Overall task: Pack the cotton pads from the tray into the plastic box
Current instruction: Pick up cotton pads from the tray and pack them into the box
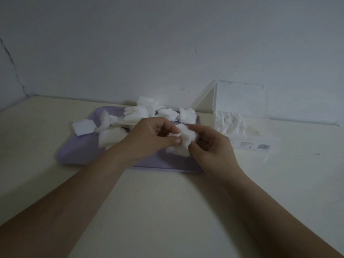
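A lilac tray (78, 151) lies on the table with several white square cotton pads (141, 110) scattered over its far half; one pad (83, 127) hangs over its left rim. Above the tray's right part, my left hand (149, 138) and my right hand (210, 144) both pinch a small bunch of cotton pads (184, 140) between them. To the right stands the clear plastic box (251, 138), its lid (242, 97) tipped up against the wall, with white pads (229, 121) inside.
The cream table (167, 202) meets a pale wall (167, 43) just behind the tray and box. A barcode label (263, 146) shows on the box's front.
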Motion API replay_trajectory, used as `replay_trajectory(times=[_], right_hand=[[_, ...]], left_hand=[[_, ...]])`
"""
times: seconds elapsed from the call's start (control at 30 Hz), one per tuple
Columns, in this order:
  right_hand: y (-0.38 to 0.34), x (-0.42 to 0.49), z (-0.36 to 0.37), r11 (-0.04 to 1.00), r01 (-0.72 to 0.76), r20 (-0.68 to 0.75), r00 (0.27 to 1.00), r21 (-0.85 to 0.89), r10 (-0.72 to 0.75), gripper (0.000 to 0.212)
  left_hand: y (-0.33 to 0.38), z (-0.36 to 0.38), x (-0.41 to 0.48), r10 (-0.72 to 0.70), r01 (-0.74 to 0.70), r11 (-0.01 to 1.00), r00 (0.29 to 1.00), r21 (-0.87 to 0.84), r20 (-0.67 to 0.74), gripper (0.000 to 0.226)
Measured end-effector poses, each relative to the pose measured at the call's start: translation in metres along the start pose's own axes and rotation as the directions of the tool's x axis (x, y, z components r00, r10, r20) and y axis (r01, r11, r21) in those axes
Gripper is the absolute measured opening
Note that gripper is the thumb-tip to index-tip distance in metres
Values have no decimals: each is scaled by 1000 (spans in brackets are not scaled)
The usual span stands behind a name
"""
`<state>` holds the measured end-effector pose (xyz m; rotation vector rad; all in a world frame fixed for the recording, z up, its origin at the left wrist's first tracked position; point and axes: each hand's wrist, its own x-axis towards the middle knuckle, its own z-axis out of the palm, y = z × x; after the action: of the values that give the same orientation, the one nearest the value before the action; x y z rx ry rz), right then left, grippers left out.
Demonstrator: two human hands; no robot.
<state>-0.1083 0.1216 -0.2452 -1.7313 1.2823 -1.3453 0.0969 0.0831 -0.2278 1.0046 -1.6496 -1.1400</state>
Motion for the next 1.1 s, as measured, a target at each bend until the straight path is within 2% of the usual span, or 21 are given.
replay_trajectory(times=[0.1, 0.27, 0.37, 0.47, 0.57, 0.63, 0.73, 0.9, 1.0, 1.1], right_hand=[[-2, 0, -1, 1000, 23, 30, 999, -16, -23, 33], [-4, -1, -4, 999, 29, 105, 994, -25, -27, 34], [-2, -2, -4, 997, 29, 118, 993, -71, -20, 55], [-3, 0, -2, 994, 45, 79, 996, -98, -37, 36], [0, 1, -3, 991, 48, 96, 995, -127, -36, 44], [1, 0, -4, 979, 66, 93, 994, -190, -49, 42], [2, 0, -2, 955, 92, 59, 995, -283, -78, 41], [-1, -5, 7, 911, 122, 39, 993, -393, -116, 36], [-7, -5, 7, 928, 97, -35, 992, -360, -117, 36], [-19, -1, -3, 973, 73, -37, 996, -219, -83, 42]], left_hand=[[1, 0, 0, 11, -11, 999, 1000, 46, 12, 21], [4, -1, -4, 14, -16, 993, 1000, 114, 19, 23], [2, -2, -1, 30, -28, 987, 999, 160, -11, 43], [0, -8, -1, -17, -3, 976, 996, 219, 89, 63], [-2, -9, -2, -27, -27, 965, 979, 260, 204, 40], [-3, -8, -2, -30, -16, 958, 987, 288, 156, 28], [-2, -11, -1, -62, 21, 937, 992, 348, 109, 23], [8, 3, -6, -32, -14, 880, 995, 474, 89, 15], [15, 7, -7, -13, -26, 902, 996, 431, 87, 11], [25, 6, -7, 59, -79, 939, 996, 336, 69, 20]])
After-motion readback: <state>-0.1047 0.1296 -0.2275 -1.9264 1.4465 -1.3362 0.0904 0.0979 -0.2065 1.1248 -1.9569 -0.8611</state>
